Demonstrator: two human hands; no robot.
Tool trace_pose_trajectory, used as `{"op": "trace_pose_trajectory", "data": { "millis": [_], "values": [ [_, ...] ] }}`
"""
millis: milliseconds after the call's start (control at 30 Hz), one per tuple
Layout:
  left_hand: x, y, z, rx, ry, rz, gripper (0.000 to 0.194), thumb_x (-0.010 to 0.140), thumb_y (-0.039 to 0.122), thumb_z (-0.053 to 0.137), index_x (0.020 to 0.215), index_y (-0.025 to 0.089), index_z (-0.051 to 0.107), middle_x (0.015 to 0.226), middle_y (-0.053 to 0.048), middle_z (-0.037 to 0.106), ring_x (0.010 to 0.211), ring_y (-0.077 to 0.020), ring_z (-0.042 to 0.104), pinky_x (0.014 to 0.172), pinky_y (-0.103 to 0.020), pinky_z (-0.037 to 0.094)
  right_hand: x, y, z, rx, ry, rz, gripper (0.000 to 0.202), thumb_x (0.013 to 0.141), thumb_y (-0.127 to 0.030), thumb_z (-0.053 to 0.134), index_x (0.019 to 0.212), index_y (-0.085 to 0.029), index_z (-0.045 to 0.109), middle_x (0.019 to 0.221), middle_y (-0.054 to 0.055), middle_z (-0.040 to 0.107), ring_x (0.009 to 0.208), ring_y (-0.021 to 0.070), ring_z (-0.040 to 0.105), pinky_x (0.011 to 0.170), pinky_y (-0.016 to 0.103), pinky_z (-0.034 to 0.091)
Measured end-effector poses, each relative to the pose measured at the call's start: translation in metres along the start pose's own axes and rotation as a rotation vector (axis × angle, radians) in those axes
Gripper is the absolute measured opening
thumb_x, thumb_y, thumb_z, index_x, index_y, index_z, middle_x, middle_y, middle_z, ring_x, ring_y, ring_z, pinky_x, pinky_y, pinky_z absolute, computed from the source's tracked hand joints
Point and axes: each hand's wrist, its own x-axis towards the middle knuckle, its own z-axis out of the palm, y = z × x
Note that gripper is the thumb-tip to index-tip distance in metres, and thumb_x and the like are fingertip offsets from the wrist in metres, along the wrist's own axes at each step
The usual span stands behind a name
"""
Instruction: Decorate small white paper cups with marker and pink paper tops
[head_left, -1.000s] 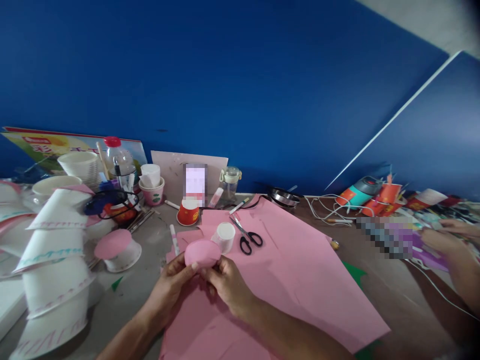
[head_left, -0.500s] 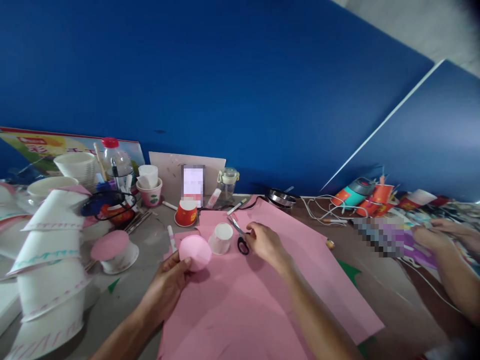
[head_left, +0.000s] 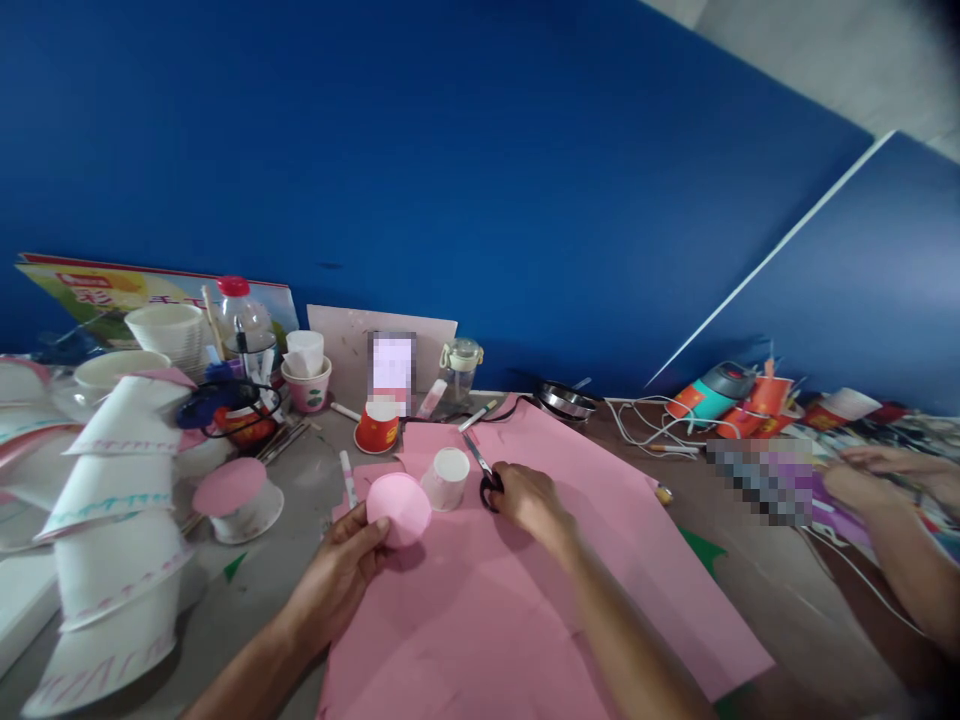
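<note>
Between the thumb and fingers of my left hand [head_left: 346,562] is a round pink paper disc [head_left: 400,508], its flat face turned up towards me. Close to its right a small white paper cup [head_left: 448,480] stands upside down on the pink paper sheets [head_left: 465,600]. My right hand [head_left: 531,500] has its fingers closed on the black handles of a pair of scissors [head_left: 481,458]. The blades point away from me, up and to the left, and look closed. My palm hides part of the handles.
At the left lie stacked white paper cups [head_left: 120,490] and a pink-topped cup [head_left: 240,510]. A red cup [head_left: 377,428], a lidded jar [head_left: 461,370] and a bottle [head_left: 244,315] stand at the back. Another person's hands [head_left: 870,485] are at the far right, near cables.
My right hand has come down onto the scissors' handles and taken hold of them; the blades now look closed. The left hand keeps the pink disc. The view has shifted slightly.
</note>
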Motion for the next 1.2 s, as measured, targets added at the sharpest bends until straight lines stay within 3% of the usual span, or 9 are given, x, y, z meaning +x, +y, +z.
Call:
{"op": "trace_pose_trajectory", "data": {
  "millis": [133, 267, 367, 467, 533, 700, 800, 1000, 1200],
  "values": [
    [0.001, 0.003, 0.003, -0.034, 0.006, 0.016, 0.03, 0.052, 0.026, 0.092, 0.076, 0.017, 0.075, 0.068, 0.0, 0.073, 0.059, -0.0098, 0.062, 0.055, -0.018, 0.051, 0.002, 0.011, -0.007, 0.133, 0.007, -0.021, 0.016, 0.082, -0.025, 0.06, 0.094, -0.018, 0.068, 0.089, 0.01, 0.074, 0.085, 0.0247, 0.068, 0.064, 0.027, 0.038],
    [0.003, 0.003, 0.003, -0.047, 0.013, 0.035, 0.03, 0.053, 0.026, 0.092, 0.074, 0.015, 0.074, 0.069, -0.002, 0.073, 0.061, -0.0125, 0.065, 0.055, -0.02, 0.052, 0.006, 0.03, -0.018, 0.311, 0.05, -0.027, 0.033, 0.085, -0.02, 0.053, 0.118, -0.019, 0.058, 0.102, 0.008, 0.072, 0.086, 0.018, 0.067, 0.068, 0.024, 0.043],
    [0.004, 0.002, -0.001, -0.055, 0.006, 0.031, 0.03, 0.056, 0.025, 0.091, 0.079, 0.015, 0.074, 0.073, -0.003, 0.074, 0.063, -0.0139, 0.066, 0.057, -0.022, 0.054, 0.003, 0.036, -0.028, 0.666, 0.064, -0.099, 0.038, 0.088, -0.022, 0.05, 0.126, -0.016, 0.05, 0.1, 0.008, 0.069, 0.081, 0.016, 0.064, 0.066, 0.024, 0.045],
    [0.004, 0.002, -0.003, -0.07, 0.009, 0.032, 0.03, 0.058, 0.024, 0.09, 0.081, 0.014, 0.074, 0.076, -0.004, 0.075, 0.062, -0.013, 0.065, 0.058, -0.022, 0.054, -0.009, 0.027, -0.034, 1.137, -0.033, -0.305, 0.055, 0.082, -0.039, 0.066, 0.128, -0.015, 0.05, 0.086, 0.004, 0.064, 0.073, 0.0149, 0.058, 0.062, 0.024, 0.044],
    [0.004, 0.002, -0.003, -0.075, 0.016, 0.039, 0.028, 0.06, 0.023, 0.089, 0.082, 0.014, 0.074, 0.077, -0.004, 0.074, 0.062, -0.0118, 0.064, 0.058, -0.021, 0.054, -0.018, 0.014, -0.035, 1.25, -0.211, -0.431, 0.063, 0.076, -0.051, 0.073, 0.124, -0.015, 0.055, 0.081, 0.003, 0.061, 0.067, 0.0129, 0.054, 0.057, 0.023, 0.041],
    [0.003, 0.005, 0.001, -0.1, 0.026, 0.105, 0.023, 0.064, 0.022, 0.087, 0.082, 0.015, 0.074, 0.075, -0.001, 0.072, 0.063, -0.0099, 0.063, 0.06, -0.018, 0.053, -0.038, -0.017, -0.027, 1.29, -0.543, -0.586, 0.063, 0.062, -0.057, 0.083, 0.105, -0.013, 0.068, 0.07, 0.001, 0.06, 0.058, 0.0093, 0.048, 0.053, 0.021, 0.037],
    [0.003, 0.005, 0.002, -0.108, -0.003, 0.142, 0.021, 0.067, 0.022, 0.085, 0.083, 0.014, 0.074, 0.074, -0.001, 0.072, 0.063, -0.0094, 0.063, 0.063, -0.018, 0.053, -0.041, -0.024, -0.017, 1.246, -0.662, -0.604, 0.055, 0.067, -0.049, 0.082, 0.106, -0.013, 0.069, 0.066, -0.001, 0.058, 0.055, 0.0092, 0.049, 0.05, 0.02, 0.036],
    [0.004, 0.008, 0.001, -0.142, 0.037, 0.155, 0.024, 0.062, 0.022, 0.088, 0.078, 0.013, 0.073, 0.074, -0.002, 0.072, 0.062, -0.0107, 0.063, 0.06, -0.02, 0.055, -0.03, -0.02, -0.005, 1.032, -0.719, -0.538, 0.046, 0.086, -0.047, 0.066, 0.115, -0.011, 0.067, 0.062, -0.002, 0.054, 0.053, 0.0077, 0.045, 0.049, 0.019, 0.036],
    [0.005, 0.01, 0.0, -0.153, 0.034, 0.147, 0.024, 0.061, 0.021, 0.088, 0.077, 0.012, 0.073, 0.067, -0.002, 0.07, 0.056, -0.0093, 0.06, 0.057, -0.019, 0.054, -0.024, -0.015, -0.006, 1.016, -0.67, -0.475, 0.053, 0.078, -0.051, 0.073, 0.113, -0.011, 0.068, 0.067, 0.0, 0.058, 0.057, 0.0083, 0.046, 0.053, 0.02, 0.037]
  ]
}}
